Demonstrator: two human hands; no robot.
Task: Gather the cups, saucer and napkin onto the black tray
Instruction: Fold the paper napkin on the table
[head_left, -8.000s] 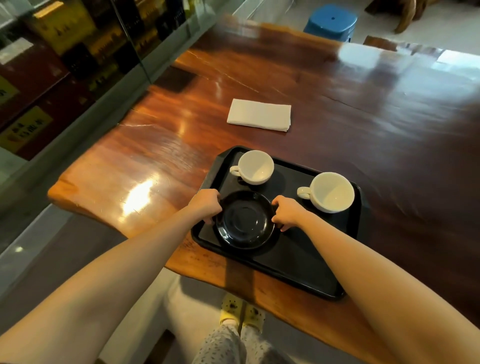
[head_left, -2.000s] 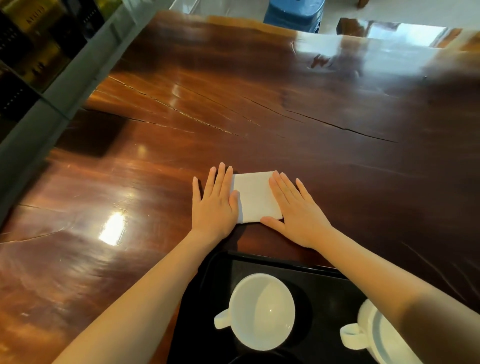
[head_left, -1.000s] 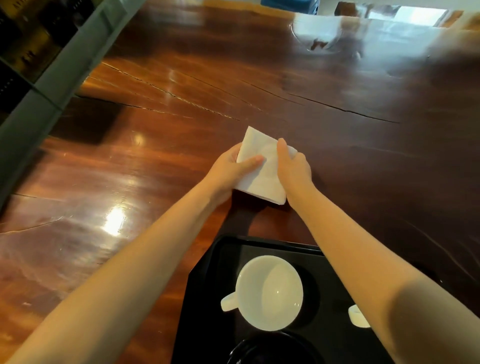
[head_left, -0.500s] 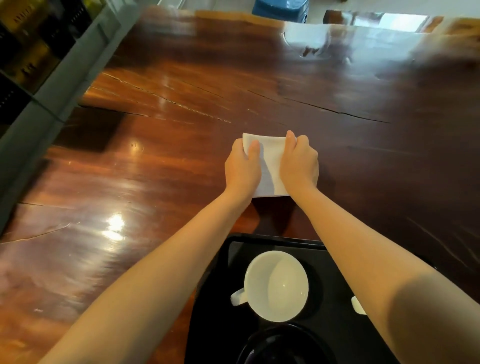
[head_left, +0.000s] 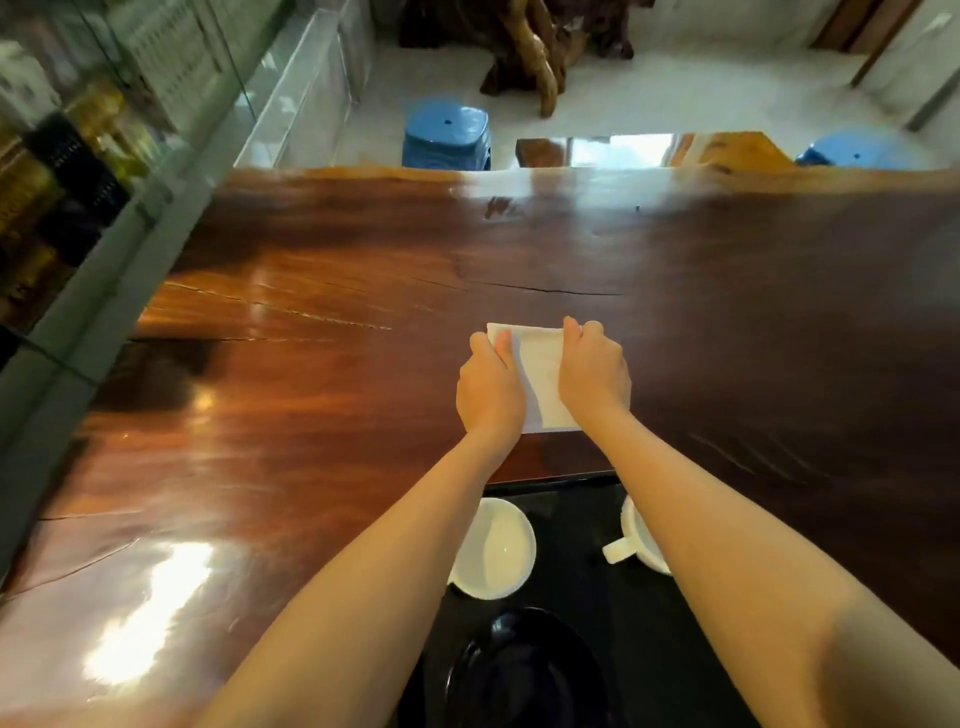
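A folded white napkin (head_left: 540, 379) is held between both my hands, just beyond the far edge of the black tray (head_left: 582, 519). My left hand (head_left: 491, 389) grips its left edge and my right hand (head_left: 595, 376) grips its right edge. On the tray stand two white cups: one (head_left: 496, 551) under my left forearm, the other (head_left: 636, 540) mostly hidden by my right forearm. A black saucer (head_left: 524, 675) lies at the tray's near end.
The wide glossy wooden table (head_left: 311, 389) stretches left, right and ahead, with cracks in its surface. A glass cabinet (head_left: 78, 182) runs along the left. Two blue stools (head_left: 447, 135) stand beyond the far edge, next to a wooden bench (head_left: 649, 150).
Both hands folded the napkin smaller on the table, then picked it up by its two sides. My view has tilted up, showing the table's far edge and the floor.
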